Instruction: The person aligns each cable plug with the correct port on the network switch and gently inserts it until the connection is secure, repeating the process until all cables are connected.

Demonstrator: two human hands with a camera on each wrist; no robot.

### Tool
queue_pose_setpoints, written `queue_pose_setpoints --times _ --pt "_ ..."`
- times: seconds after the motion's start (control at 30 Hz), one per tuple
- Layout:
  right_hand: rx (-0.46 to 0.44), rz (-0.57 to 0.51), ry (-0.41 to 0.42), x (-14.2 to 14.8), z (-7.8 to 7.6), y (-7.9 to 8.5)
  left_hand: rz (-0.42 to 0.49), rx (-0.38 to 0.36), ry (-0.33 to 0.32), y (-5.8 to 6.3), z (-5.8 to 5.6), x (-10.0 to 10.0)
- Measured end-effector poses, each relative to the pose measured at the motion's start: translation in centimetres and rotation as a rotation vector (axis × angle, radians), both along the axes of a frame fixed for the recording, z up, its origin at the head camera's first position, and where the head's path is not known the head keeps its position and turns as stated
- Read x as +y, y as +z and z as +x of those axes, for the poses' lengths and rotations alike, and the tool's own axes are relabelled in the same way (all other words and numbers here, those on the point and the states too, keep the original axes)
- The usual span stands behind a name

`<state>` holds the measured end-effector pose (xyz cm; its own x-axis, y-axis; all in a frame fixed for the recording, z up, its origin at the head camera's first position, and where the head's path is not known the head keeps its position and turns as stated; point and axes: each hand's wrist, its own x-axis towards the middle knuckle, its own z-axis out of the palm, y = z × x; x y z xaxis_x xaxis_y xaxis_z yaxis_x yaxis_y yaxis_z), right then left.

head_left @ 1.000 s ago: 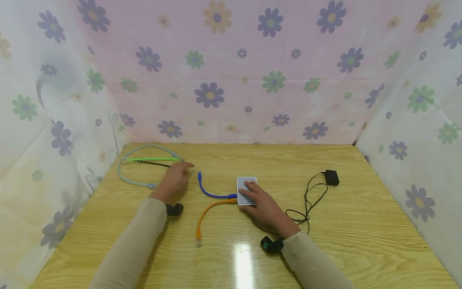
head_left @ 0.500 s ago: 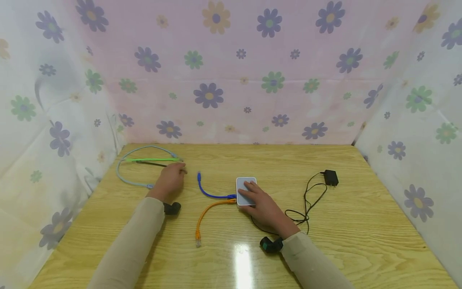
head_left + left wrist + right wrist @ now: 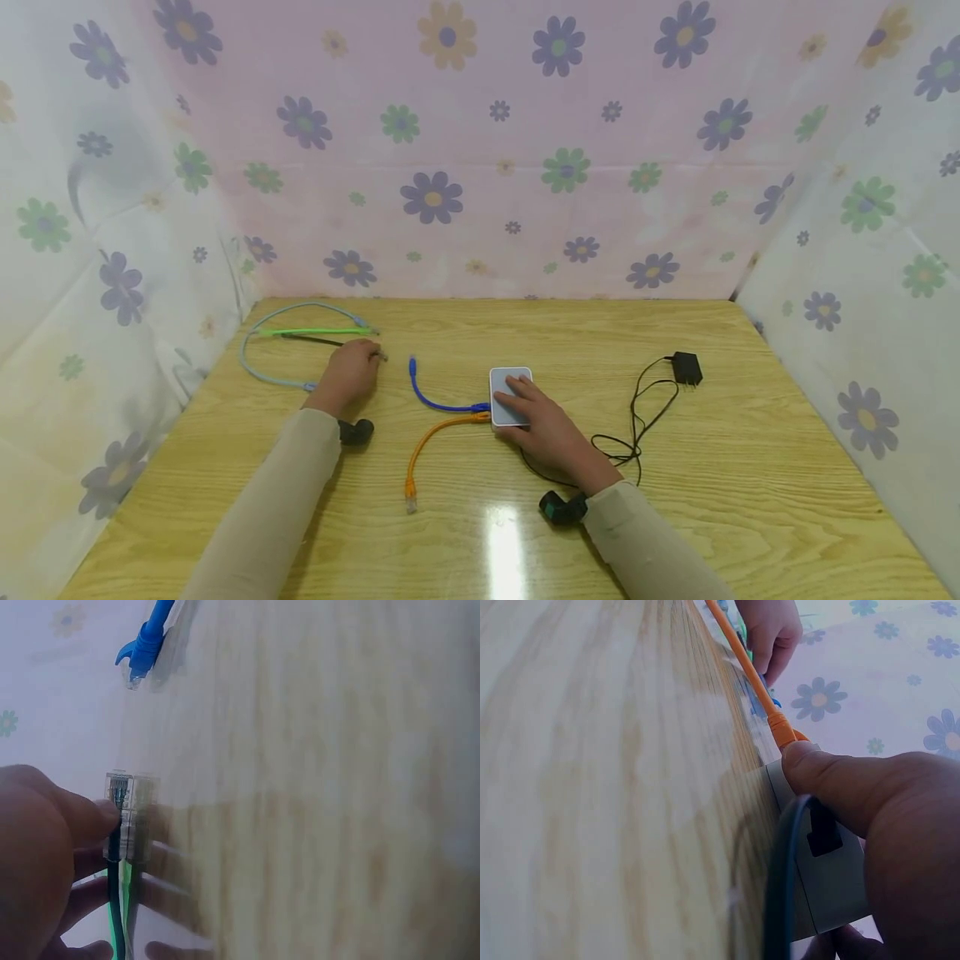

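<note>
My left hand [image 3: 347, 375] pinches a black Ethernet cable [image 3: 315, 339] between thumb and fingers, just behind its end. In the left wrist view the clear plug [image 3: 118, 784] of that cable points up past my thumb, close above the tabletop. A small white network switch [image 3: 504, 379] with a grey top sits under my right hand [image 3: 551, 429]. Two fingers lie across its top, and the thumb grips its near side. Blue [image 3: 442, 407] and orange [image 3: 431, 432] Ethernet cables are plugged into its left side; their other ends lie loose.
A green cable [image 3: 322, 332] and a light blue cable [image 3: 251, 364] lie at the table's back left. On the right, a black power adapter [image 3: 687, 368] has a thin, looped cord [image 3: 636, 425] leading to the switch. Flowered cloth [image 3: 480, 225] surrounds the table.
My left hand has drawn back slightly left, its extended index finger has bent in, and the black Ethernet cable's plug now shows beyond the fingertips. My right hand stays on the network switch.
</note>
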<state>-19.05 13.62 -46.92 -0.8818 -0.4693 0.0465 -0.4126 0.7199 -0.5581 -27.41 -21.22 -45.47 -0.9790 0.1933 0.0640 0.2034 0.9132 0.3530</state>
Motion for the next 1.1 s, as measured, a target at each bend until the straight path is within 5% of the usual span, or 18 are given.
queue_pose_setpoints --times 0.37,1.1 --pt "-0.013 0.006 -0.013 0.07 -0.08 0.12 0.12 -0.094 0.077 0.06 0.05 -0.08" --pt "0.021 -0.014 0.017 0.12 0.03 -0.04 0.131 -0.08 0.053 -0.04 -0.03 -0.87"
